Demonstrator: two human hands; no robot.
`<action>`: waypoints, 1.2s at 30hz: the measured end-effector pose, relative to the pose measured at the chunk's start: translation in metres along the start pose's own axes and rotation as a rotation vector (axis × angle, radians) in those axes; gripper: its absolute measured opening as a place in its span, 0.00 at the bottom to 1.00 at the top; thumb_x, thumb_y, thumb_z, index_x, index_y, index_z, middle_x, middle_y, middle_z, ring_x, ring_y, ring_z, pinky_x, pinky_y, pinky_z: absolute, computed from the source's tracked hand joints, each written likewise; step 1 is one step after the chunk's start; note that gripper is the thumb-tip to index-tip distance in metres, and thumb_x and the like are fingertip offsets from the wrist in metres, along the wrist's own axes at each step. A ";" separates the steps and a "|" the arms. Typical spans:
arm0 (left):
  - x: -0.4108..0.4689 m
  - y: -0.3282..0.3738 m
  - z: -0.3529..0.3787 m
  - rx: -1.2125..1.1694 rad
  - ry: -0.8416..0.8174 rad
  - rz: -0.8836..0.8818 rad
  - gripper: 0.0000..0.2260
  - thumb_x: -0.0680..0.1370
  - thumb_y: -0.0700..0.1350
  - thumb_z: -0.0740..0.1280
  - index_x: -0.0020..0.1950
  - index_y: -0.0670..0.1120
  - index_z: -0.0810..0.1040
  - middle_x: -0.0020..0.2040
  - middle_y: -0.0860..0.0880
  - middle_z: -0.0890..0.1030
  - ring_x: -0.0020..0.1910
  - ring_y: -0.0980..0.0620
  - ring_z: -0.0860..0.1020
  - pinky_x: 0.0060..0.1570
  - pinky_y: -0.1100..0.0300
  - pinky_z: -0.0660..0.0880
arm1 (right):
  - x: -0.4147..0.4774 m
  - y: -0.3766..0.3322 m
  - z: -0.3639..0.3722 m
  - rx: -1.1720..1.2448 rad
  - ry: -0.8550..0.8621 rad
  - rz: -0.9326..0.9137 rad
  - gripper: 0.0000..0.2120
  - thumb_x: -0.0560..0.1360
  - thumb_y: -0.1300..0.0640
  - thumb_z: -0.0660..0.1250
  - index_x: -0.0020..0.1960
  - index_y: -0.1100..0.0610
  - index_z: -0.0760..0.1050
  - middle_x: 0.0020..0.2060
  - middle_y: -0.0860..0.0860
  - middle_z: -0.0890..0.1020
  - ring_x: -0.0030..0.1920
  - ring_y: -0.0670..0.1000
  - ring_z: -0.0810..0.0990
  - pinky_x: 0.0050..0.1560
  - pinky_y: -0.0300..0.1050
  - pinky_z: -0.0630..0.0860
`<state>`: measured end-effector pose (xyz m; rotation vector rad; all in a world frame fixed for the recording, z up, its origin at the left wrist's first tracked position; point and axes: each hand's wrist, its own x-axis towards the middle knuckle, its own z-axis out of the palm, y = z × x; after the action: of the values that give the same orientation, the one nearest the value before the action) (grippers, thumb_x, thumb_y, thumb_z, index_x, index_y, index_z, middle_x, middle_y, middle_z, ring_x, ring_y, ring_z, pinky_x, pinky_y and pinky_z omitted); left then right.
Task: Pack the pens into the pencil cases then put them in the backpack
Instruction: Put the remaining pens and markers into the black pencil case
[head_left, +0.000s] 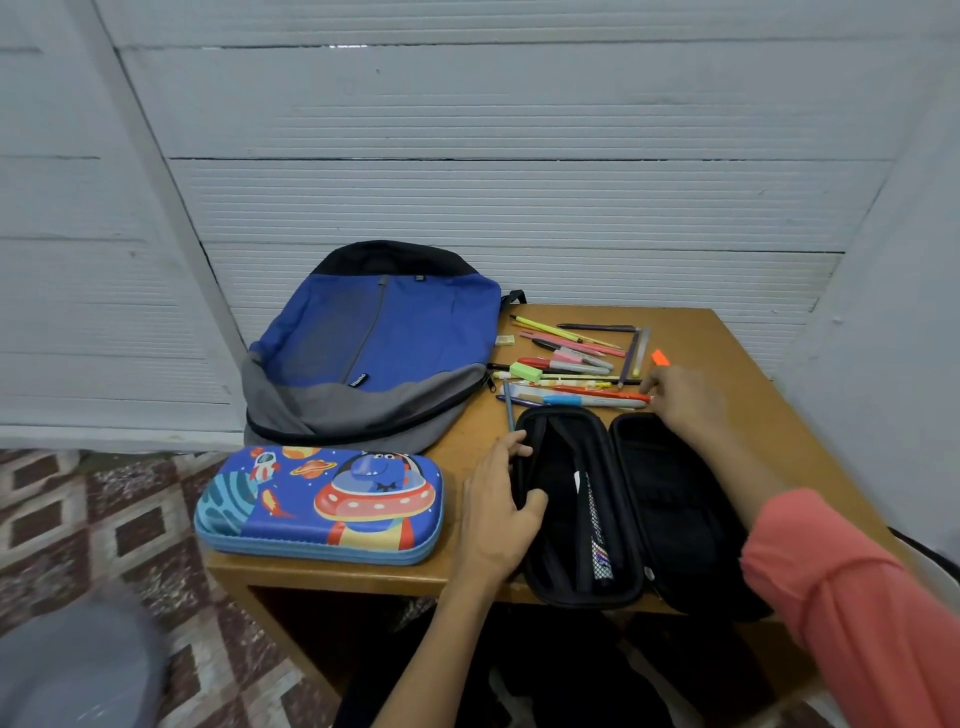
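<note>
Many pens (571, 370) lie loose on the worktop (737, 343), right of centre, beside the blue backpack (379, 338). Just below them the black pencil case (670, 499) lies open. Your left hand (498, 514) grips its left rim, fingers (511, 449) curled over the edge. Your right hand (685, 402) reaches the pens' right ends, but it is blurred, so you cannot tell whether it pinches one. The closed blue pencil case (322, 504) sits lower left.

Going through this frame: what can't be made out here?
Head view only.
- Right hand: motion blur; whether it pinches one of the pens is unclear.
- Blue pencil case: closed lid hides its contents.
- Black pencil case: dark interior; left hand covers part of its rim.
- Backpack: its own fabric hides the inside.
- Grey shape at bottom left: blurred, cut off by the frame edge.
</note>
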<state>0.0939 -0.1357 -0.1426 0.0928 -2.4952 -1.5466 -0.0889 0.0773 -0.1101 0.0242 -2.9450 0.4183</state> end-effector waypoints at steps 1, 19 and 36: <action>0.000 0.000 0.000 0.000 -0.002 -0.002 0.28 0.68 0.47 0.63 0.69 0.57 0.64 0.58 0.62 0.73 0.59 0.61 0.71 0.65 0.50 0.69 | 0.000 -0.001 0.001 0.013 0.007 0.002 0.13 0.76 0.67 0.62 0.52 0.54 0.81 0.56 0.58 0.80 0.53 0.59 0.78 0.45 0.47 0.73; 0.001 -0.003 0.002 -0.003 0.032 0.010 0.26 0.67 0.47 0.62 0.66 0.56 0.68 0.57 0.60 0.74 0.60 0.61 0.71 0.65 0.52 0.69 | 0.018 -0.032 0.017 -0.272 0.057 -0.229 0.14 0.74 0.69 0.61 0.53 0.55 0.78 0.49 0.55 0.81 0.53 0.59 0.79 0.39 0.46 0.75; 0.001 0.000 0.001 0.018 0.037 0.035 0.22 0.68 0.48 0.62 0.63 0.53 0.72 0.57 0.58 0.75 0.59 0.60 0.72 0.64 0.52 0.70 | -0.017 -0.062 -0.022 0.761 0.293 -0.059 0.11 0.78 0.60 0.65 0.60 0.58 0.72 0.44 0.49 0.78 0.42 0.46 0.75 0.38 0.33 0.69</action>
<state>0.0925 -0.1349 -0.1431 0.0800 -2.4689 -1.4958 -0.0659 0.0237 -0.0749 0.1296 -2.3288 1.3631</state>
